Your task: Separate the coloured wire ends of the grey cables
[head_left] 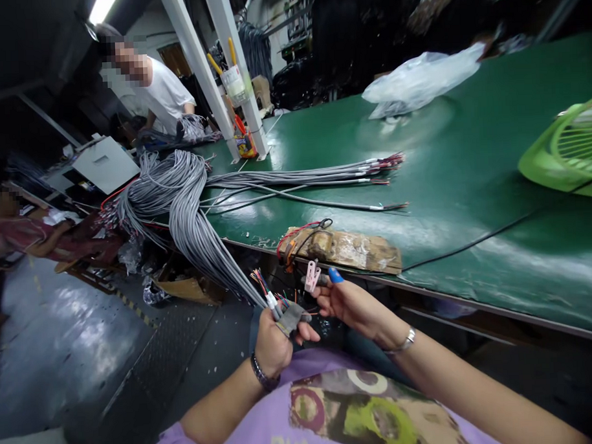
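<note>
My left hand [275,339] is closed around the end of a bundle of grey cables [220,263]. Thin coloured wires [262,285] fan out from the cut ends above its thumb, and a grey cover wraps a digit. My right hand [350,305] is at the table's front edge, fingers curled, blue tape on the thumb tip. At its fingertips is a pink clip [312,276] like a clothespin, in front of a dark-covered finger. Just behind lies a worn wooden block [350,247] with red and black wires.
More grey cables with stripped ends [294,178] lie on the green table [459,171]. A green fan [565,151] stands at the right, its black cord crossing the table. There is a plastic bag [422,81] at the back. Beyond a white post [242,75], a person [163,94] handles cables.
</note>
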A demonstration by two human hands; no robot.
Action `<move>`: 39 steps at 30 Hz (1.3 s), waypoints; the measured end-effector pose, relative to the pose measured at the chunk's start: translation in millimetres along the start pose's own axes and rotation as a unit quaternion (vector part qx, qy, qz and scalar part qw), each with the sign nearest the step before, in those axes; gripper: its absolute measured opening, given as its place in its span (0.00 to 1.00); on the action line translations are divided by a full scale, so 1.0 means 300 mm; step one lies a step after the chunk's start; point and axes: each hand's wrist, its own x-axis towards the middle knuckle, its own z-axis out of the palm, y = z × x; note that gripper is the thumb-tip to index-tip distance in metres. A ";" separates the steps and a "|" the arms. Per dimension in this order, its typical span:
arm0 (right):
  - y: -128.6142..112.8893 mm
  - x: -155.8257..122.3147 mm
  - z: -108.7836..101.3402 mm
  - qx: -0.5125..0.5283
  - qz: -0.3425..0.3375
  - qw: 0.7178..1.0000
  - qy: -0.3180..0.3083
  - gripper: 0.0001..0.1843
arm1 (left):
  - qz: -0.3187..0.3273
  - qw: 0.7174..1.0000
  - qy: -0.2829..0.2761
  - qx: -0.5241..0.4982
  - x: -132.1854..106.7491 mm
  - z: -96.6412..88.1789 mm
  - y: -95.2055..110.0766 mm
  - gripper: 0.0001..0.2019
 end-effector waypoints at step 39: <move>0.006 0.032 0.060 0.086 -0.067 0.994 -0.019 0.18 | 0.014 0.998 0.022 0.053 0.011 0.046 -0.008 0.19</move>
